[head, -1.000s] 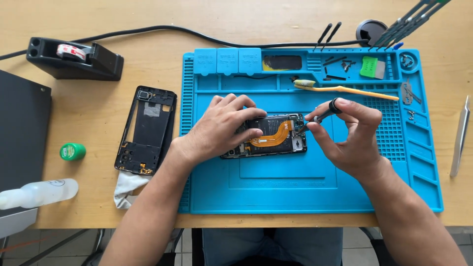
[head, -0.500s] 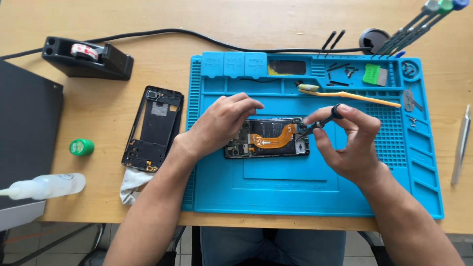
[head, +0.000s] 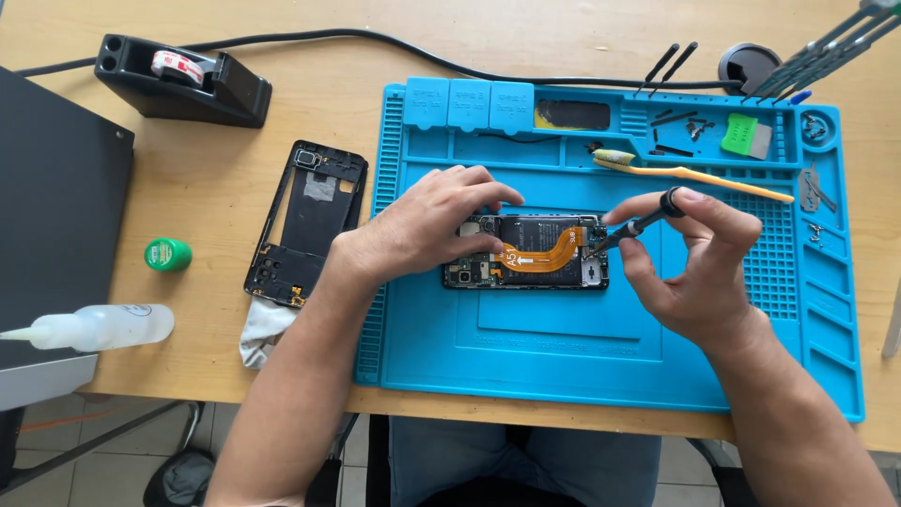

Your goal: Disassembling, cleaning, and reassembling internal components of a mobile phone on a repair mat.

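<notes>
An opened phone (head: 540, 252) with an orange flex cable lies in the middle of the blue work mat (head: 563, 366). My left hand (head: 427, 225) rests on the phone's left end, fingers pressing it down. A small black screwdriver (head: 643, 223) is gripped in my right hand (head: 699, 268), its tip touching the phone's right end near the flex cable.
A black phone back frame (head: 305, 221) lies left of the mat, over a white cloth (head: 263, 330). A tape dispenser (head: 183, 80), green cap (head: 168, 254), squeeze bottle (head: 94, 329) and dark panel (head: 52, 225) sit further left. An orange-handled brush (head: 694, 171), green pick (head: 741, 134) and small parts lie in the mat's top trays.
The view has shifted slightly. Both hands stay on the phone; the screwdriver tip remains at the phone's right end.
</notes>
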